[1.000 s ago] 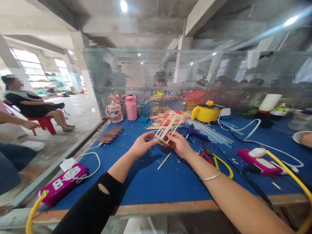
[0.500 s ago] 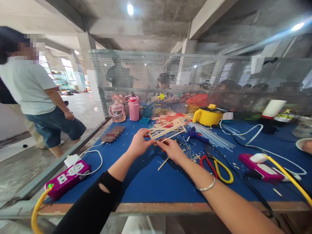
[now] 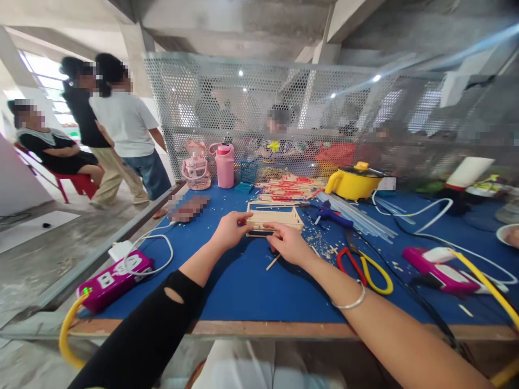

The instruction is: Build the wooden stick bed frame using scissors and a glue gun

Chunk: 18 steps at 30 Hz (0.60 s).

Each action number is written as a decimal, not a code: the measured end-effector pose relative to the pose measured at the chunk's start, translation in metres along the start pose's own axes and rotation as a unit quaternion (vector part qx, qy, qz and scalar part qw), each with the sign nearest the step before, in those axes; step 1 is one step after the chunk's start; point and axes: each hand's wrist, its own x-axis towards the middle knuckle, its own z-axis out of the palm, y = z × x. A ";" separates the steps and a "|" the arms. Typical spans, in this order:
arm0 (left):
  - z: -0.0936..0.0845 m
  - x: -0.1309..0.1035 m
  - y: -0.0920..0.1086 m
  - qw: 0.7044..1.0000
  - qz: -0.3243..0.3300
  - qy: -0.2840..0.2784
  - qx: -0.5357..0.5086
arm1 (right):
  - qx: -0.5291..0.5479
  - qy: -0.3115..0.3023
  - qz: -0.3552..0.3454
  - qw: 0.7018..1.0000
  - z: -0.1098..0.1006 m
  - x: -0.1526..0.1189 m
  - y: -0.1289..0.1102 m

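Wooden stick frame (image 3: 278, 218) sits over the blue desk (image 3: 251, 297), its left end pinched in your left grip (image 3: 229, 232), apparently for steadiness, while your right grip (image 3: 290, 244) touches its near side, closure unclear.

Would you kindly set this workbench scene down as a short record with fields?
Left hand: holds the left end of a small wooden frame
Right hand: at the wooden frame's near side; grip unclear
Surface: blue tabletop
Behind the wooden frame: pile of red-marked sticks
Right side: scissors, one handle red, one yellow
Back: pink bottle, yellow pot
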 end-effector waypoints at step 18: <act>0.000 0.000 0.008 0.994 0.038 -0.028 0.100 | -0.138 0.002 -0.060 0.989 0.007 0.001 0.005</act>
